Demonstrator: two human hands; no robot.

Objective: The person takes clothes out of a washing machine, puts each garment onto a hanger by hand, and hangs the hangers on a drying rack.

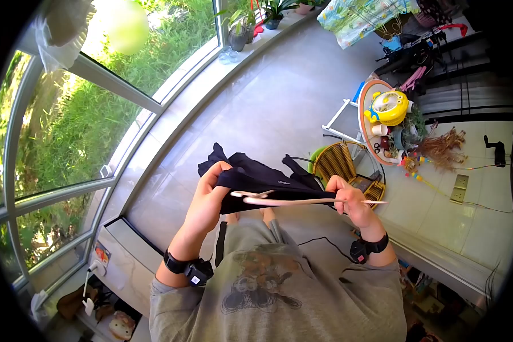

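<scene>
A black garment point(268, 175) is stretched between my two hands in front of my chest; its exact kind is hard to make out. My left hand point(207, 196) is closed on its left side, with the thumb and fingers pinching the cloth. A pale pink clothes hanger point(290, 202) lies across the near edge of the cloth, its hooked end towards my left hand. My right hand point(350, 200) is closed round the hanger's other end, close against the garment's right side. The hanger's tip sticks out to the right past my fingers. Folds of cloth hide part of the hanger.
A wicker chair point(336, 162) stands just beyond my right hand. Behind it, a small round table point(368, 94) carries a yellow fan point(390, 108) and a cup point(380, 130). Windows point(91, 182) run along the left, with potted plants point(240, 31) on the far sill.
</scene>
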